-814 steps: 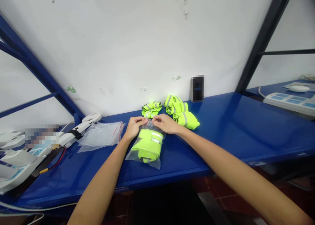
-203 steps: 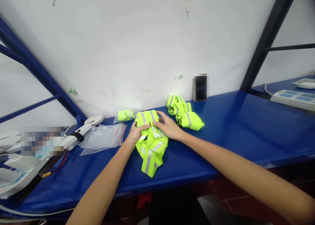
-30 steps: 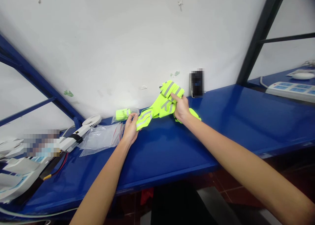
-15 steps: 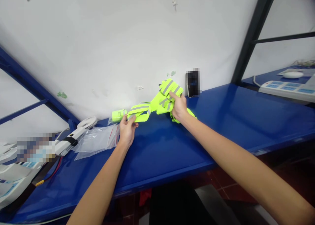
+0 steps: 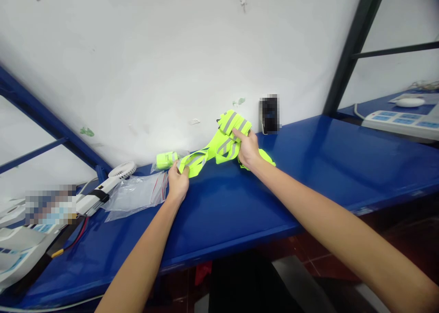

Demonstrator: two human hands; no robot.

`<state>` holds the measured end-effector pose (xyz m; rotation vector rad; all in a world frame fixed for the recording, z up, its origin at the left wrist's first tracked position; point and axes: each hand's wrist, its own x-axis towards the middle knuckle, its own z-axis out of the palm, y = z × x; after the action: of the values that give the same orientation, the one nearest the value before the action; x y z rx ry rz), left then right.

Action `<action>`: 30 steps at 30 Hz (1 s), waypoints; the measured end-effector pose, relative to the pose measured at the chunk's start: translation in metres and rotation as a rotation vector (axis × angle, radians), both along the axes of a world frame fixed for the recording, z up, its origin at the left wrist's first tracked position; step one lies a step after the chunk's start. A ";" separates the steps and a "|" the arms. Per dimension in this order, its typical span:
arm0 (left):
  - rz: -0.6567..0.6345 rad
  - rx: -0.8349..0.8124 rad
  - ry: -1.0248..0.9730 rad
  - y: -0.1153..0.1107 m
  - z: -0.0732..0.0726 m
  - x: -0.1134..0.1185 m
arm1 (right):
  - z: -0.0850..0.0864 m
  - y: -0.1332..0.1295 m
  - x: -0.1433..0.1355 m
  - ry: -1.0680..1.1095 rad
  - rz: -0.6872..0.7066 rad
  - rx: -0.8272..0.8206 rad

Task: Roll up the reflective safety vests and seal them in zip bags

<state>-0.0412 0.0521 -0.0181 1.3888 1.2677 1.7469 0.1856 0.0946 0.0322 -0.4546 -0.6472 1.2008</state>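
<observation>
- Fluorescent strap bundle (image 5: 222,139), yellow-green with grey bands, is held up off the surface (image 5: 226,217), between both hands and in front of the wall (image 5: 147,61).
- Its folded, thicker end is grasped in the right hand (image 5: 249,151), thumb on top; the grip is closed, presumably so that the layers are not let slip.
- Its looped, looser end is pinched by the left hand (image 5: 178,183); the straps are drawn out sideways, probably so that they can be told apart.
- More yellow material (image 5: 266,156) is partly hidden behind the right hand.
- Beyond the left hand, a bagged yellow roll (image 5: 166,160) is set near the wall; clear plastic bags (image 5: 132,196) are laid flat beside that hand, seemingly within easy reach.
- Farther left, a white fan (image 5: 122,170) is seen.
- The blue surface is flanked by metal frames; a pixelated dark object (image 5: 269,115) is stood by the wall, and red floor tiles are glimpsed below.
</observation>
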 end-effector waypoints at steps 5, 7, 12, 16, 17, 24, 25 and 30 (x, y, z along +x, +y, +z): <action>-0.100 -0.048 0.300 -0.004 0.003 -0.005 | 0.001 0.003 0.005 -0.010 -0.027 0.016; -0.181 -0.062 0.361 -0.008 0.005 -0.006 | 0.002 0.003 0.006 -0.019 -0.023 0.023; -0.310 -0.071 0.305 -0.017 0.009 -0.007 | 0.003 0.004 0.009 -0.010 -0.009 0.020; -0.330 -0.029 0.394 -0.019 0.010 -0.007 | 0.001 0.010 0.014 0.017 -0.055 0.018; -0.340 -0.029 0.441 -0.019 0.010 -0.006 | 0.000 0.012 0.015 0.024 -0.060 0.009; -0.283 0.005 0.560 -0.019 0.011 -0.004 | 0.001 0.010 0.013 0.057 0.009 -0.005; -0.277 0.007 0.571 -0.019 0.012 -0.004 | 0.002 0.008 0.012 0.059 0.034 0.007; -0.193 0.020 0.585 -0.020 0.013 -0.005 | 0.012 -0.004 0.012 0.044 0.231 0.045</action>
<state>-0.0462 0.0325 -0.0047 2.0508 1.3407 1.2658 0.1976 0.0908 0.0444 -0.3205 -0.7007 1.4073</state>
